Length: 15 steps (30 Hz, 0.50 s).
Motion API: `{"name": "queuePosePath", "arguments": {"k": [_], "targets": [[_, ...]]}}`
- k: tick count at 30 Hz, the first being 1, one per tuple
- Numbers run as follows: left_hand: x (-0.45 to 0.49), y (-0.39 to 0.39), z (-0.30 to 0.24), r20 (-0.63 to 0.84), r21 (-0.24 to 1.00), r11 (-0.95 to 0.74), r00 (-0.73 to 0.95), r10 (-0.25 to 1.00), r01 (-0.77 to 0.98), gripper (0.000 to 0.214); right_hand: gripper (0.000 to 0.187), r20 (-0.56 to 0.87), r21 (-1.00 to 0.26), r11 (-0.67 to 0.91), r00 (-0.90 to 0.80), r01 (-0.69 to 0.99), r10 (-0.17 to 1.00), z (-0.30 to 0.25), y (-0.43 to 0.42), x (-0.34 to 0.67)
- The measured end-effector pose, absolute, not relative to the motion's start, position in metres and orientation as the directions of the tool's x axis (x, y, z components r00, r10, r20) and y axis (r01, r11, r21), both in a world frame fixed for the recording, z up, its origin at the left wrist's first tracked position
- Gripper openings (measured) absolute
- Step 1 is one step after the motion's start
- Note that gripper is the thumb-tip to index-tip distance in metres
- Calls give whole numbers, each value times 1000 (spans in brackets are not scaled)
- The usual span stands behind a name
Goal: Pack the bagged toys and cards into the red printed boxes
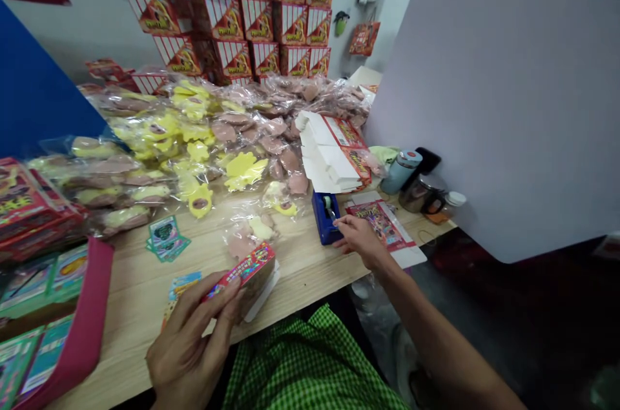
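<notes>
Two hands work at the edge of a pale wooden table (310, 274), above a lap of green gingham cloth (305, 365). The left hand (188, 348) pinches a small red printed box (247, 274) between thumb and fingers, which hide part of it, and a white flap (262, 294) shows beneath it. Its small print is hard to read. The right hand (358, 241) lies with its fingers loosely extended, their tips at a blue tape dispenser (323, 219); whether they touch it or pinch anything, I cannot tell. Just beside that hand lies a printed carton blank (380, 224). A magenta strip (82, 326) and green printed cards (46, 358) are cut off at the left edge. Farther on, a folded white-and-red carton (334, 152) rests on clear bags of pink and yellow soft items (242, 132), their shapes blurred by the plastic. A pale blue flask (402, 171) stands near a partly hidden jar (419, 195). Stacked red boxes (252, 10) rise behind, cut off at the top.
</notes>
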<state>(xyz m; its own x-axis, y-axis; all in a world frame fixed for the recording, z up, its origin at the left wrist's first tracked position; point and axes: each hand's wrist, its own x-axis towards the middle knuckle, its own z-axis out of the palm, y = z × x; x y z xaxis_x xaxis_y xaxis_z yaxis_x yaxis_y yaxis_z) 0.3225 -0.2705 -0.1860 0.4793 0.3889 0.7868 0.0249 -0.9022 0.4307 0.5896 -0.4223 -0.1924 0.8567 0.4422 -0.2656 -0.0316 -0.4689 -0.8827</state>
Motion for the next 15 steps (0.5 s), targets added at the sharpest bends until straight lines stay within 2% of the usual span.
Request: {"name": "queuePosePath", "arguments": {"k": [5,11,15], "targets": [[318,-272,-188,778,431,-902,497,384,23,27,26,-165,-931,-364,872,16,461,-199,-430,583],[320,-269,-181,774,326,-941,546,320,88,18,34,-19,-896,-407,898,180,440,-234,-439,575],[320,-270,-181,790,296,-954,549,272,47,20,32,49,-841,-444,862,308,505,-247,-446,575]]}}
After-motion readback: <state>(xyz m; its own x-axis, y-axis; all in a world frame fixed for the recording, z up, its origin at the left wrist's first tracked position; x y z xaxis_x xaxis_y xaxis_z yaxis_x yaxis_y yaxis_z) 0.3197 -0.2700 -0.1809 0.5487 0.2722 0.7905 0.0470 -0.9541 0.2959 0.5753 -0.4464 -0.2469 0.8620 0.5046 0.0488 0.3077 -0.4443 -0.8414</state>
